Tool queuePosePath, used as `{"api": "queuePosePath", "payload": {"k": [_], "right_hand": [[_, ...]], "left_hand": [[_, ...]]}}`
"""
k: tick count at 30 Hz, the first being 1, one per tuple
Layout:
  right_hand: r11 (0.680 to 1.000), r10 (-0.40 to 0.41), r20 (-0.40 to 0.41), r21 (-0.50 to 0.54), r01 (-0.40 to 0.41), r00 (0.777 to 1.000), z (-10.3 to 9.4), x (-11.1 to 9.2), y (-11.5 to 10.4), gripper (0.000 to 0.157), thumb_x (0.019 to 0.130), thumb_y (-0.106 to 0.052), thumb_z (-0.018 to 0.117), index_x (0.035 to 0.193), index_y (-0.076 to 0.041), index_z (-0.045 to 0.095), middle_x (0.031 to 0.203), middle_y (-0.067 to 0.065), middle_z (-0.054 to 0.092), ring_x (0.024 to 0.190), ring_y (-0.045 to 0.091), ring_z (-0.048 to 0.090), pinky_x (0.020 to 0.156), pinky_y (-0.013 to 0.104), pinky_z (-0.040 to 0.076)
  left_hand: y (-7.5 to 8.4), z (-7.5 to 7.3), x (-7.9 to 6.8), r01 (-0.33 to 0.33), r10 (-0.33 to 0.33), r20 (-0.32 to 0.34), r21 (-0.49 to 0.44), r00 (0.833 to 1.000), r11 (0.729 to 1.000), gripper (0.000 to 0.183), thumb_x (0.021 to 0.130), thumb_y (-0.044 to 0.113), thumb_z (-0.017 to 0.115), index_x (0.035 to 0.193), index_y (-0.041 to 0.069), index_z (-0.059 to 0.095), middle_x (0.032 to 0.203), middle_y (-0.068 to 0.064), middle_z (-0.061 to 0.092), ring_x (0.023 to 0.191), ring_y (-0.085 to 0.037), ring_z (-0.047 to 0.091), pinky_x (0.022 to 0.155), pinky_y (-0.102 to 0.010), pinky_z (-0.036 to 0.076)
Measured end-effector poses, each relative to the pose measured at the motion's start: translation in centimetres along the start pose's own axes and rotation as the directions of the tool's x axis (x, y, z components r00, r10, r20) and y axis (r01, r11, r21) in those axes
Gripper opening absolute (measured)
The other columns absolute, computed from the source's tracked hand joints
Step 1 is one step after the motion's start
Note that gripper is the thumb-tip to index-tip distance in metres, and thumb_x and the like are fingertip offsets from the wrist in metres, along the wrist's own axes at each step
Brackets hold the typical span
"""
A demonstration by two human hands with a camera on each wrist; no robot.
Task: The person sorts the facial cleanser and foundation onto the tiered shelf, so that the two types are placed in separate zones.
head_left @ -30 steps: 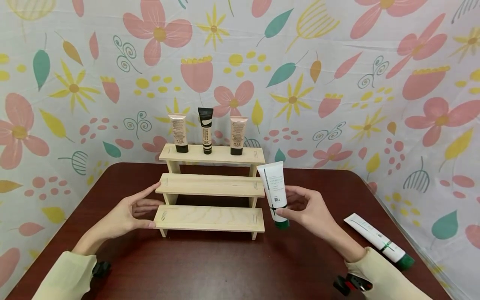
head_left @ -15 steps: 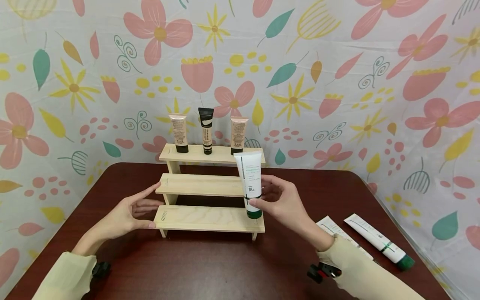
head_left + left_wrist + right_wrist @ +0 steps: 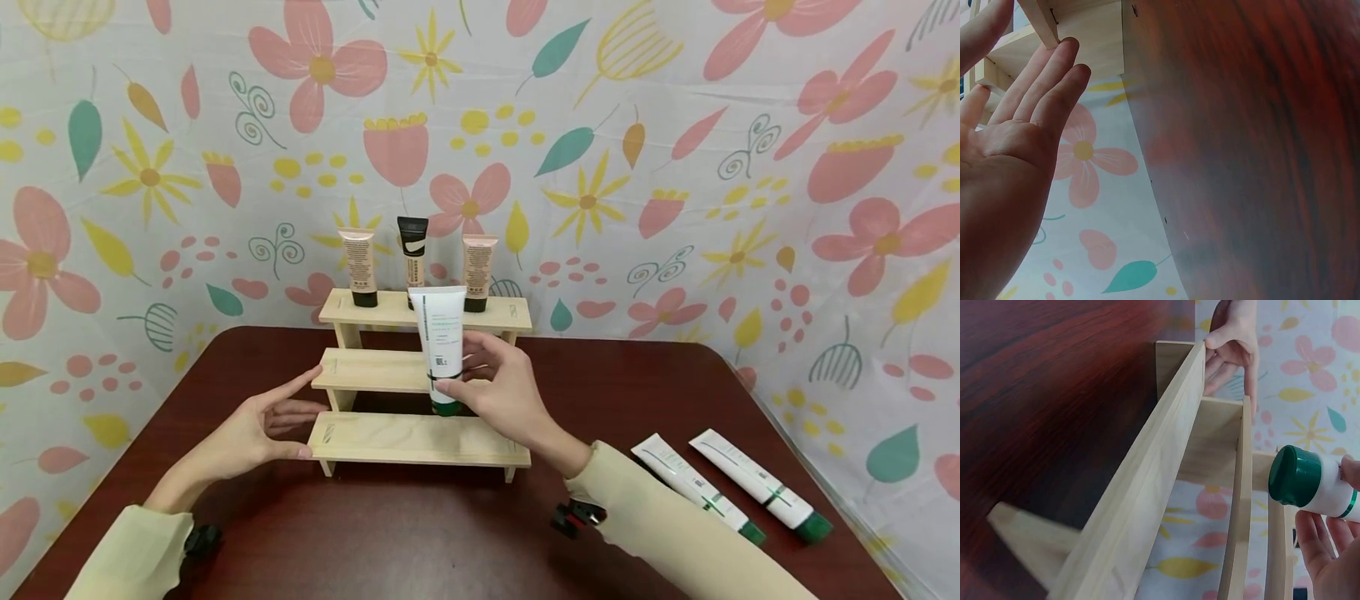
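While a wooden stand (image 3: pixel 420 437) is touched, a white tube (image 3: pixel 442 333) is gripped

At the centre of the head view, the tube is held nearly upright, green cap (image 3: pixel 446 409) down, pinched between thumb and fingers of the right hand (image 3: pixel 502 387). At centre left, the stand's end is touched by the left hand (image 3: pixel 251 429), its fingers extended. Three small tubes (image 3: pixel 358 262) are lined up above; two other white tubes (image 3: pixel 752 475) are seen lying at lower right.

Dark table (image 3: pixel 420 533), wooden stand (image 3: pixel 375 437) atop, two tubes (image 3: pixel 759 483) lying flat
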State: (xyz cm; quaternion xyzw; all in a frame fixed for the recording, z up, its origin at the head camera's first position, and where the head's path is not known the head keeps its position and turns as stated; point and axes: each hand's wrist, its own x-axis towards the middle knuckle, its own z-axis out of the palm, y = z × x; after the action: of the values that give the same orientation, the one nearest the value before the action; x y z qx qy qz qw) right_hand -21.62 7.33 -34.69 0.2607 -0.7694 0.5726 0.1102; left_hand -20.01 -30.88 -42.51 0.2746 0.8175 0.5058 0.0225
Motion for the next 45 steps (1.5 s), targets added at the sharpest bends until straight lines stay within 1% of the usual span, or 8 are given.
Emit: {"api": "queuePosePath", "payload": {"k": [6,13,18,23,30,38,41,45], "right_hand": [[0.999,-0.012,0.006,0.046,0.012,1.0,2.4,1.7,-0.1,0.051,0.081,-0.002,0.09,0.128,-0.004,0.069,0.101,0.007,0.07,0.086,0.02,0.069,0.078,0.036,0.061],[0.997,-0.011,0.004,0.077,0.011,1.0,4.6,3.3,0.2,0.049,0.082,-0.002,0.09,0.125,-0.004,0.067,0.1,0.007,0.068,0.085,0.019,0.069,0.08,0.033,0.06],[0.997,-0.04,-0.001,0.059,0.04,0.999,5.9,4.3,0.3,0.048,0.082,-0.002,0.091,0.124,-0.004,0.067,0.101,0.007,0.069,0.086,0.017,0.07,0.081,0.033,0.06],[0.997,-0.048,-0.007,0.057,0.048,0.999,7.1,5.3,0.2,0.051,0.081,-0.001,0.091,0.125,-0.003,0.066,0.102,0.009,0.07,0.087,0.017,0.07,0.08,0.032,0.06],[0.997,-0.035,-0.003,0.071,0.035,0.999,8.5,6.2,0.2,0.048,0.081,-0.001,0.091,0.121,-0.003,0.066,0.103,0.008,0.07,0.089,0.016,0.069,0.081,0.029,0.059],[0.998,-0.019,-0.005,0.068,0.02,1.0,9.4,6.7,0.9,0.048,0.081,0.0,0.091,0.122,-0.002,0.067,0.102,0.008,0.071,0.087,0.016,0.071,0.08,0.027,0.059],[0.997,-0.032,0.0,0.068,0.032,0.999,9.6,6.8,1.1,0.049,0.08,0.0,0.092,0.123,-0.001,0.069,0.101,0.008,0.071,0.087,0.018,0.072,0.08,0.026,0.059],[0.997,-0.05,-0.002,0.058,0.05,0.999,9.9,6.8,1.2,0.051,0.079,0.001,0.092,0.126,0.001,0.073,0.106,0.008,0.07,0.088,0.016,0.071,0.081,0.026,0.06]], "left_hand": [[-0.1,0.0,0.0,0.005,-0.005,-0.007,0.002,1.0,1.0,0.109,0.081,0.005,0.092,0.169,0.015,0.028,0.132,-0.023,0.068,0.12,-0.021,0.068,0.097,-0.039,0.056],[-0.1,0.1,0.0,-0.019,0.019,-0.008,-0.004,1.0,1.0,0.109,0.08,0.002,0.092,0.168,0.012,0.028,0.132,-0.024,0.067,0.12,-0.022,0.068,0.097,-0.033,0.056],[0.1,0.0,0.1,-0.009,0.009,-0.006,-0.005,1.0,1.0,0.108,0.08,0.003,0.092,0.168,0.011,0.029,0.132,-0.024,0.067,0.12,-0.026,0.069,0.097,-0.033,0.056],[0.3,-0.1,0.2,0.003,-0.003,-0.005,-0.002,1.0,1.0,0.109,0.08,0.004,0.092,0.168,0.012,0.028,0.132,-0.023,0.068,0.12,-0.026,0.069,0.097,-0.032,0.055],[0.3,-0.2,0.2,-0.006,0.006,-0.014,0.0,1.0,1.0,0.108,0.08,0.002,0.092,0.168,0.012,0.029,0.132,-0.023,0.068,0.119,-0.026,0.069,0.097,-0.031,0.055],[0.2,-0.1,0.2,-0.004,0.004,-0.007,-0.006,1.0,1.0,0.108,0.08,0.002,0.092,0.168,0.011,0.029,0.132,-0.025,0.067,0.119,-0.025,0.069,0.098,-0.031,0.055],[0.1,-0.1,0.2,0.001,-0.001,-0.002,-0.012,1.0,1.0,0.109,0.08,0.002,0.091,0.168,0.012,0.028,0.133,-0.026,0.067,0.12,-0.025,0.069,0.098,-0.031,0.054],[0.1,-0.1,0.1,-0.005,0.005,-0.001,-0.011,1.0,1.0,0.109,0.08,0.002,0.091,0.168,0.011,0.028,0.132,-0.027,0.066,0.12,-0.026,0.069,0.098,-0.03,0.054]]}}
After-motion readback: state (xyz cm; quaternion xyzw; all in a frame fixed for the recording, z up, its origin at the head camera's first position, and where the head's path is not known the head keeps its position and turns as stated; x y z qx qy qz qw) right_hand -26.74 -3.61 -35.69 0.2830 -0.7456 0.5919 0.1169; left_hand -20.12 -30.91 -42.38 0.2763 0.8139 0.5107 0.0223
